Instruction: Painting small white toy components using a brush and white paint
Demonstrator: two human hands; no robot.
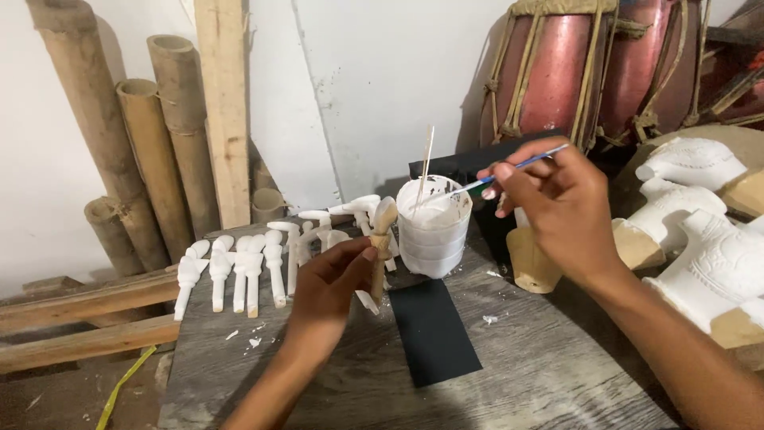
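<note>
Left hand [330,283] nearest me, pinching a wooden peg [382,239] upright, clear of the table [557,374] for coating | right hand [557,211] closed on a thin brush [509,171], tip dipping into the white paint cup [434,231] | painted pegs [239,271] lie drying in a row | bristles hidden in cup, carved white pieces [700,231] cut off at right

White paint cup [434,231], smeared inside; brush [509,171] with blue handle; small carved peg [381,239] bare tan wood, its top partly whitened. Row of pegs [239,271] painted white, black sheet [434,330] on grey weathered table [557,374]. Drums [589,72] dark red with tan rope lacing; carved pieces [708,239] white over tan bases.
</note>
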